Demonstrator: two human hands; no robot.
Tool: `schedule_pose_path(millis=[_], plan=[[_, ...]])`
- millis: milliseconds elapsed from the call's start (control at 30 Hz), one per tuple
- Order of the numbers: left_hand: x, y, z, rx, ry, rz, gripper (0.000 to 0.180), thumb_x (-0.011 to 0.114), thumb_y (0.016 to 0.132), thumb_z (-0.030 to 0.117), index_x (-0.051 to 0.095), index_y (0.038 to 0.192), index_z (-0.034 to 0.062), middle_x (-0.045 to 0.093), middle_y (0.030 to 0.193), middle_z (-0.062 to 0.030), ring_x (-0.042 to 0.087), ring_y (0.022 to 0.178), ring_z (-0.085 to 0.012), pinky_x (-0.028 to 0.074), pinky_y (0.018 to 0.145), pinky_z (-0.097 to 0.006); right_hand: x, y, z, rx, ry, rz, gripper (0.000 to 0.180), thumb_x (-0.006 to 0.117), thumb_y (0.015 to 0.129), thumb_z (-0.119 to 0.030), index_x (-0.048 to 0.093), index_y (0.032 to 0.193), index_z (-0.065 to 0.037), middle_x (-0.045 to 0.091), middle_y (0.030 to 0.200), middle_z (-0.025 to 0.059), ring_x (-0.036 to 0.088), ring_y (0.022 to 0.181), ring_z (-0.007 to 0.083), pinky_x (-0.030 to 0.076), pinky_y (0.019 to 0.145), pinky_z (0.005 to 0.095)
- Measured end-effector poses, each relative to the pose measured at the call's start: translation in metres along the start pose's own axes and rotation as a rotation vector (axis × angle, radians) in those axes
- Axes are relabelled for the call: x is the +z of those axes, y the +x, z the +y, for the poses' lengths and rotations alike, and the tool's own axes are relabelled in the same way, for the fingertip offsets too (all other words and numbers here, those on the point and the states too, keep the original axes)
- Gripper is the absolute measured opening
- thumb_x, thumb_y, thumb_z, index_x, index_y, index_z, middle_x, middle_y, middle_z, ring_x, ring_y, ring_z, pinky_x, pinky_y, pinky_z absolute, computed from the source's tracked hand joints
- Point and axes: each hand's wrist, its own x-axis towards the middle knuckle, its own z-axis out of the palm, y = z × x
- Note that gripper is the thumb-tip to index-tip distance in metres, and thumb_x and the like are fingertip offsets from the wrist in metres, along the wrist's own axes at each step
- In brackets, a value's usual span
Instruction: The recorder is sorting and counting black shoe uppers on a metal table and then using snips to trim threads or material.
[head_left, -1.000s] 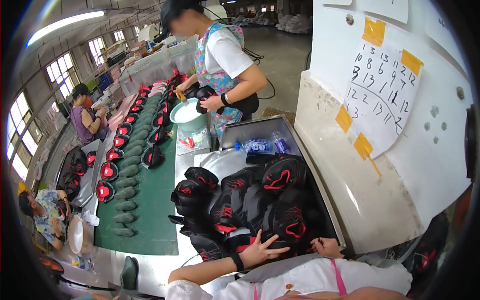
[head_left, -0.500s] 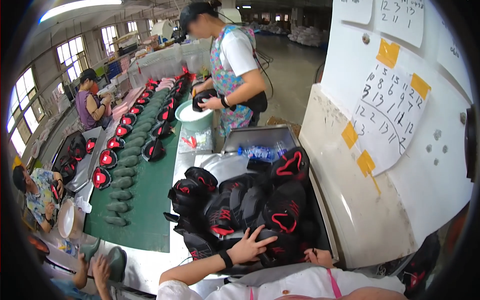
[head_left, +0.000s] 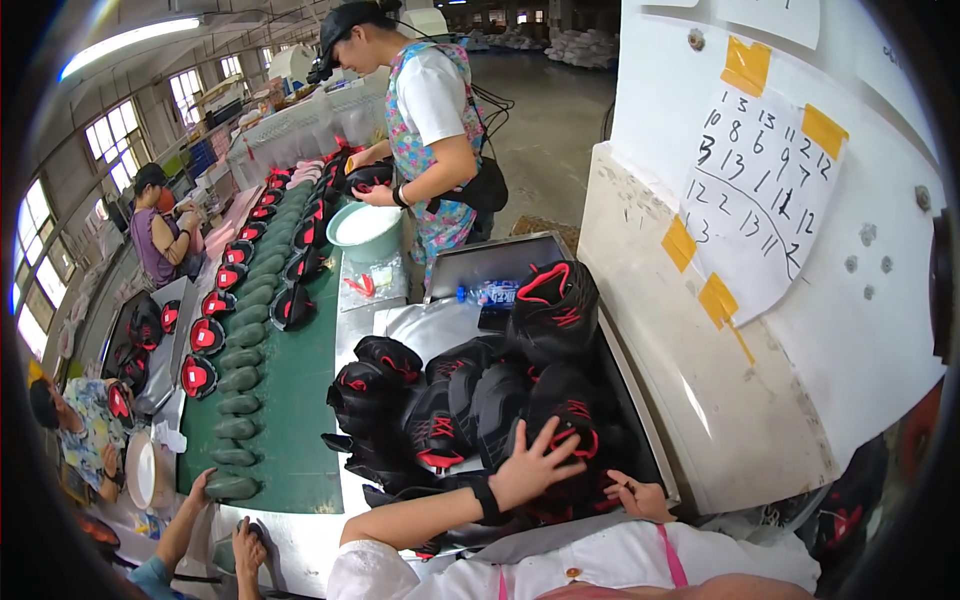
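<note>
Black shoe uppers with red linings (head_left: 440, 425) lie heaped in a metal tray in front of me. My left hand (head_left: 535, 468) is spread, palm down, over a black and red upper (head_left: 575, 415) near the front of the heap; its fingers are apart and nothing is gripped. At the tray's front right corner, my right hand (head_left: 640, 497) has its fingers curled together beside the uppers. A small dark thing seems to show at its fingertips, but I cannot make it out. Another black upper (head_left: 553, 315) sits on top at the back of the heap.
A green conveyor belt (head_left: 310, 430) carries rows of green shoe lasts (head_left: 238, 403) and uppers. A co-worker (head_left: 430, 130) handles an upper by a teal basin (head_left: 365, 232). Another person's hand (head_left: 205, 488) touches a last. A white panel (head_left: 700, 400) borders the tray's right.
My left hand has moved forward over the heap, fingers spreading wider. My right hand stays at the tray corner. At lower left, another person's hands have brought a green last onto the belt.
</note>
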Motion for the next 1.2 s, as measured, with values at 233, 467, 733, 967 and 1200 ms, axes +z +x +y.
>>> schedule_pose_path(millis=[233, 467, 733, 967, 1200], plan=[[-0.001, -0.009, -0.039, -0.228, -0.196, 0.123, 0.08, 0.074, 0.057, 0.035, 0.037, 0.127, 0.0353, 0.036, 0.122, -0.0141, 0.03, 0.117, -0.0396, 0.037, 0.091, -0.049, -0.008, 0.006, -0.012, 0.095, 0.174, 0.023, 0.023, 0.043, 0.087, -0.012, 0.056, 0.1, 0.002, 0.064, 0.073, 0.0129, 0.065, 0.067, 0.0191, 0.05, 0.061, 0.027], [0.014, 0.011, -0.032, -0.416, -0.242, 0.209, 0.092, 0.078, 0.051, 0.028, 0.032, 0.131, 0.0307, 0.035, 0.12, -0.0199, 0.03, 0.114, -0.0455, 0.045, 0.085, -0.045, -0.011, 0.013, -0.023, 0.073, 0.143, 0.067, 0.021, 0.043, 0.086, -0.01, 0.057, 0.092, 0.004, 0.062, 0.07, 0.0131, 0.063, 0.064, 0.019, 0.05, 0.059, 0.0272], [0.039, 0.017, -0.03, -0.27, -0.13, 0.188, 0.102, 0.08, 0.049, 0.032, 0.023, 0.134, 0.0329, 0.028, 0.131, -0.0183, 0.022, 0.12, -0.0483, 0.042, 0.088, -0.05, -0.007, 0.005, -0.022, 0.051, 0.107, 0.086, 0.021, 0.044, 0.086, -0.013, 0.058, 0.088, 0.002, 0.061, 0.065, 0.0106, 0.062, 0.058, 0.0187, 0.049, 0.055, 0.0268], [0.038, -0.022, -0.035, 0.039, -0.387, 0.25, 0.063, 0.067, 0.071, 0.03, 0.041, 0.127, 0.017, 0.011, 0.141, -0.018, -0.004, 0.128, -0.0474, 0.016, 0.103, -0.053, -0.001, 0.0, -0.028, 0.114, -0.005, 0.054, 0.024, 0.041, 0.088, -0.017, 0.058, 0.084, 0.0, 0.06, 0.062, 0.0092, 0.061, 0.055, 0.0188, 0.048, 0.053, 0.0287], [0.003, -0.071, 0.057, 0.036, -0.472, 0.19, 0.065, 0.064, 0.072, 0.026, 0.037, 0.128, 0.0068, 0.011, 0.142, -0.0189, 0.006, 0.131, -0.0392, 0.028, 0.098, -0.05, -0.005, 0.002, -0.026, 0.025, -0.174, 0.012, 0.021, 0.044, 0.086, -0.019, 0.059, 0.087, -0.005, 0.061, 0.065, 0.0089, 0.061, 0.061, 0.0234, 0.048, 0.056, 0.0326]])
